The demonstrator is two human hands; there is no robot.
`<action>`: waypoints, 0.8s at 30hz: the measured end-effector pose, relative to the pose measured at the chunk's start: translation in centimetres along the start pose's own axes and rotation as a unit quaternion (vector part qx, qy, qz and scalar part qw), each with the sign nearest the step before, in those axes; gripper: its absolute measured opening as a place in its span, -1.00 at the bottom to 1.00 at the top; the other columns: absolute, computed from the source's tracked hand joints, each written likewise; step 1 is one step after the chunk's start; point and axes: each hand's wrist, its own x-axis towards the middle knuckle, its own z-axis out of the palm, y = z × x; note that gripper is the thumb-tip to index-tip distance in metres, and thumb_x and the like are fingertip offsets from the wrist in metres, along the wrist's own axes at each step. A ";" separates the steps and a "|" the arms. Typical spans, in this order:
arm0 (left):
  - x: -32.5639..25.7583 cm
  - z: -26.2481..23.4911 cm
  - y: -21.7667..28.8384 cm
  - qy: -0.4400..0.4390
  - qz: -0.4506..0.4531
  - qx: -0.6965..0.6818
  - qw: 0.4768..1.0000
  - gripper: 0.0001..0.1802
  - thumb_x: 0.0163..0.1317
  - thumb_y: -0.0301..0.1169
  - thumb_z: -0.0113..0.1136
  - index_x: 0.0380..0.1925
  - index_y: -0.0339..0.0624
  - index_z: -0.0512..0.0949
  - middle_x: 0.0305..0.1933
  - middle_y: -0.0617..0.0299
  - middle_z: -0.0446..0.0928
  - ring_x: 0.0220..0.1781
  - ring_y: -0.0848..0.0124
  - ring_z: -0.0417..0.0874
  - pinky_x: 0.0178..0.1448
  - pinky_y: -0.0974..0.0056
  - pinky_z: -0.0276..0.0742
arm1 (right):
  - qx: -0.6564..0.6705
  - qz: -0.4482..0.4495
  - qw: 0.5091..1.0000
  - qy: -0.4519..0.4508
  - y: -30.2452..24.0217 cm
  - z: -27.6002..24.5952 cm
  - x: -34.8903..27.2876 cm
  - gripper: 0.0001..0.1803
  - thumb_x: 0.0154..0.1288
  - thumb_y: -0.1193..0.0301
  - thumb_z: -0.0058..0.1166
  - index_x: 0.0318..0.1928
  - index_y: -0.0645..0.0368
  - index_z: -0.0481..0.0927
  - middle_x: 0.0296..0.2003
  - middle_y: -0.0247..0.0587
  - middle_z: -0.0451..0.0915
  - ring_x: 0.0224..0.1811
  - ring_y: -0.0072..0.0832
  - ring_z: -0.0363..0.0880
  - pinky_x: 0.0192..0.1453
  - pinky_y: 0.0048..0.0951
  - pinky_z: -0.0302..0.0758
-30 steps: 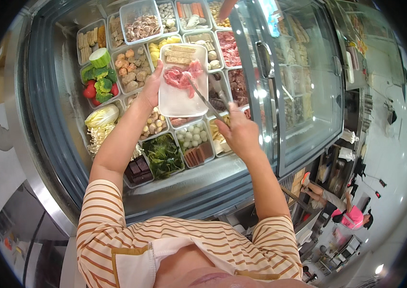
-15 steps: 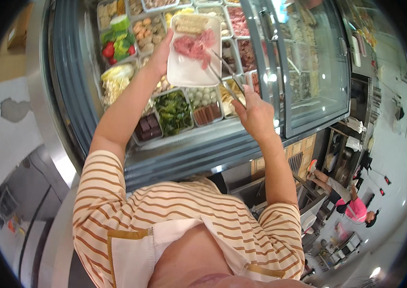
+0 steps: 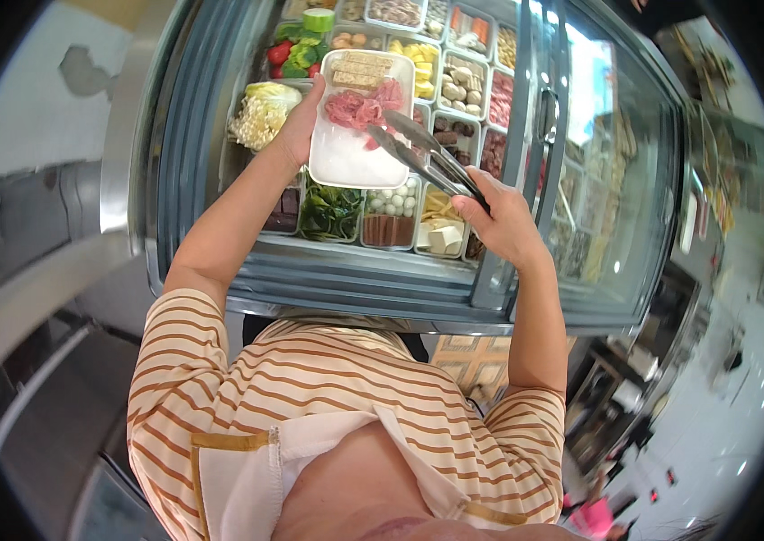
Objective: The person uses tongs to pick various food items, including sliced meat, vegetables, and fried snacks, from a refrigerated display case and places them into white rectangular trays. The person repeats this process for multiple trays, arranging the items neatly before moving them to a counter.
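Observation:
My left hand (image 3: 296,126) grips the left edge of a white rectangular tray (image 3: 346,158) held over an open chilled display case. Pink sliced meat (image 3: 359,108) and pale tan slabs (image 3: 362,68) lie on the tray's far half; its near half is bare. My right hand (image 3: 501,221) grips metal tongs (image 3: 418,153) whose tips reach over the tray's right edge beside the meat. Nothing shows between the tong tips.
The display case (image 3: 328,270) holds several bins: leafy greens (image 3: 329,212), white balls (image 3: 388,200), tofu cubes (image 3: 443,236), enoki mushrooms (image 3: 260,113), red and green vegetables (image 3: 292,54). A sliding glass lid (image 3: 616,162) covers the right part. A person in pink (image 3: 598,518) is at lower right.
The view has tilted, so the case, tray and hands sit higher in the picture. The tongs have moved from beside the tray to over its right edge, near the meat.

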 end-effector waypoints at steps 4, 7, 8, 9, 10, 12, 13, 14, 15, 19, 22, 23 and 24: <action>-2.5 0.9 -3.6 0.018 0.034 -0.059 0.998 -0.24 0.33 0.19 -0.44 0.28 -0.18 0.18 0.30 0.01 0.27 0.29 0.09 0.32 0.32 0.03 0.28 | -0.013 -0.041 0.999 -0.011 2.6 -0.8 0.6 -0.46 0.25 0.16 0.03 0.07 0.35 0.38 -0.27 0.09 0.56 -0.25 0.04 0.54 -0.19 -0.13 0.45; -4.3 2.3 -6.5 0.030 0.075 -0.098 0.992 -0.23 0.32 0.20 -0.45 0.28 -0.18 0.18 0.29 0.02 0.27 0.28 0.09 0.33 0.32 0.02 0.28 | -0.180 -0.069 0.980 -0.049 3.1 -0.4 0.9 -0.47 0.23 0.19 0.04 0.09 0.30 0.35 -0.27 0.08 0.56 -0.28 0.01 0.56 -0.21 -0.11 0.48; -5.1 1.9 -7.4 0.006 0.083 -0.147 0.986 -0.22 0.32 0.21 -0.42 0.27 -0.19 0.19 0.28 0.01 0.28 0.28 0.09 0.34 0.32 0.01 0.28 | -0.139 -0.093 0.985 -0.038 2.6 -1.0 0.8 -0.47 0.23 0.18 0.04 0.08 0.30 0.35 -0.27 0.08 0.56 -0.28 0.01 0.56 -0.21 -0.11 0.48; -5.5 1.6 -7.8 0.023 0.100 -0.140 0.985 -0.23 0.32 0.20 -0.40 0.27 -0.19 0.19 0.28 0.00 0.28 0.27 0.09 0.34 0.32 0.01 0.29 | -0.098 -0.114 0.988 -0.028 2.1 -1.5 0.6 -0.47 0.23 0.17 0.05 0.07 0.31 0.36 -0.26 0.08 0.56 -0.29 0.01 0.56 -0.21 -0.11 0.48; -6.0 1.9 -8.5 0.039 0.110 -0.137 0.984 -0.23 0.32 0.20 -0.38 0.27 -0.19 0.19 0.28 0.00 0.28 0.27 0.09 0.35 0.31 0.02 0.29 | -0.075 -0.120 0.989 -0.030 2.2 -1.8 0.4 -0.48 0.23 0.17 0.04 0.06 0.30 0.37 -0.26 0.09 0.56 -0.28 0.01 0.56 -0.20 -0.12 0.48; -6.6 1.9 -9.6 0.050 0.136 -0.143 0.979 -0.25 0.32 0.18 -0.33 0.26 -0.20 0.21 0.27 0.01 0.29 0.25 0.11 0.37 0.30 0.03 0.30 | -0.026 -0.131 0.991 -0.033 2.3 -2.4 0.4 -0.50 0.23 0.17 0.03 0.04 0.29 0.39 -0.26 0.10 0.56 -0.27 0.01 0.56 -0.18 -0.12 0.48; -6.8 1.9 -10.1 0.057 0.139 -0.142 0.978 -0.25 0.32 0.18 -0.33 0.25 -0.20 0.21 0.27 0.01 0.30 0.25 0.11 0.37 0.30 0.03 0.30 | -0.069 -0.121 0.989 -0.054 2.8 -2.0 0.2 -0.49 0.23 0.17 0.04 0.05 0.29 0.40 -0.26 0.12 0.56 -0.26 0.01 0.56 -0.18 -0.13 0.48; -7.1 1.5 -10.3 0.059 0.143 -0.142 0.978 -0.25 0.32 0.18 -0.33 0.25 -0.20 0.22 0.26 0.01 0.30 0.25 0.11 0.37 0.30 0.03 0.31 | -0.117 -0.110 0.984 -0.073 3.2 -1.0 0.2 -0.49 0.23 0.17 0.04 0.06 0.28 0.40 -0.26 0.13 0.56 -0.25 0.01 0.57 -0.17 -0.14 0.48; -7.4 1.2 -10.4 0.060 0.145 -0.142 0.977 -0.25 0.32 0.18 -0.32 0.25 -0.21 0.22 0.26 0.01 0.31 0.25 0.12 0.37 0.30 0.04 0.31 | -0.165 -0.099 0.977 -0.089 3.3 -0.3 0.2 -0.49 0.23 0.18 0.05 0.07 0.28 0.40 -0.25 0.14 0.56 -0.24 0.01 0.57 -0.17 -0.15 0.48; -9.0 0.1 -11.4 0.064 0.168 -0.170 0.969 -0.24 0.30 0.20 -0.32 0.24 -0.21 0.22 0.25 0.00 0.32 0.23 0.11 0.39 0.31 0.04 0.30 | -0.008 -0.087 0.994 -0.072 0.9 -1.4 0.3 -0.56 0.25 0.20 0.03 0.00 0.29 0.47 -0.22 0.12 0.57 -0.22 0.00 0.57 -0.18 -0.15 0.47; -10.6 -0.2 -11.7 0.064 0.187 -0.171 0.965 -0.22 0.31 0.20 -0.36 0.28 -0.20 0.18 0.29 -0.03 0.26 0.29 0.09 0.33 0.36 0.01 0.23 | -0.019 -0.183 0.967 -0.176 -0.3 -2.2 0.6 -0.64 0.26 0.23 0.01 -0.06 0.24 0.49 -0.30 0.08 0.57 -0.29 -0.01 0.56 -0.20 -0.12 0.46; -10.9 -0.5 -11.7 0.044 0.185 -0.175 0.966 -0.21 0.31 0.21 -0.39 0.29 -0.20 0.16 0.31 -0.03 0.24 0.31 0.08 0.31 0.37 0.01 0.20 | -0.043 -0.226 0.947 -0.224 -0.7 -2.3 0.7 -0.65 0.26 0.24 0.01 -0.06 0.23 0.48 -0.33 0.07 0.56 -0.30 -0.01 0.55 -0.21 -0.12 0.46; -11.2 -1.0 -11.6 0.057 0.191 -0.171 0.965 -0.19 0.30 0.22 -0.41 0.30 -0.20 0.13 0.32 -0.04 0.22 0.31 0.06 0.29 0.37 -0.02 0.20 | -0.067 -0.238 0.930 -0.274 -1.6 -1.6 0.7 -0.67 0.26 0.24 0.00 -0.08 0.20 0.47 -0.36 0.06 0.55 -0.32 -0.01 0.55 -0.23 -0.09 0.45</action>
